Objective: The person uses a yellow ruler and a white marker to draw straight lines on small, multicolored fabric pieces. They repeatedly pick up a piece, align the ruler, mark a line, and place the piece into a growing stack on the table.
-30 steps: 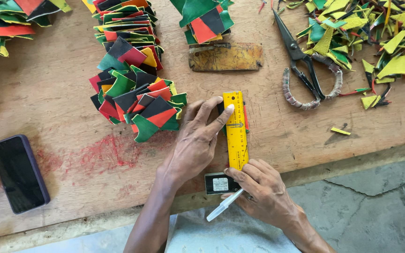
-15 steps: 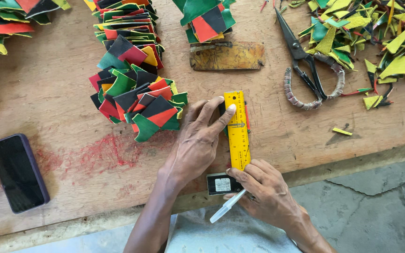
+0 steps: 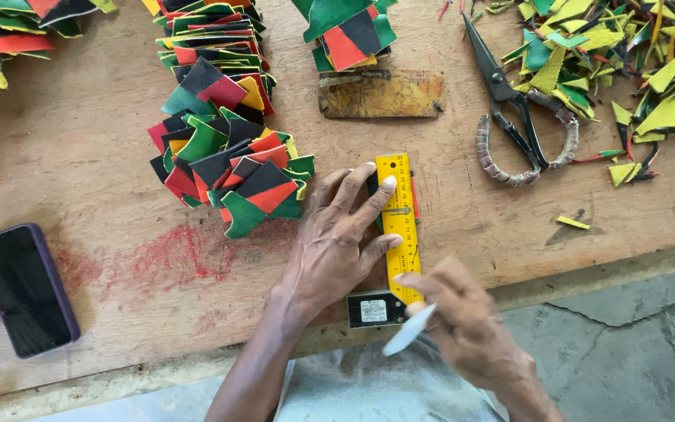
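Observation:
My left hand [image 3: 337, 238] presses flat on a yellow ruler [image 3: 399, 227] that lies lengthwise on the wooden table [image 3: 103, 156], fingers spread over its left edge and over a dark piece under it. My right hand [image 3: 462, 324] is blurred at the ruler's near end, closed on a thin white blade-like tool [image 3: 408, 330]. A small black block [image 3: 375, 309] with a white label sits at the ruler's near end.
A pile of red, green, black and yellow cut pieces [image 3: 224, 148] lies left of the ruler. Black scissors [image 3: 519, 117] and yellow-green scraps [image 3: 634, 70] are at the right. A rusty metal plate [image 3: 380, 95] sits beyond the ruler; a dark phone [image 3: 26, 287] lies far left.
My right hand has slid toward me along the ruler's right side to its near end and is blurred with motion. The left hand and ruler stay put.

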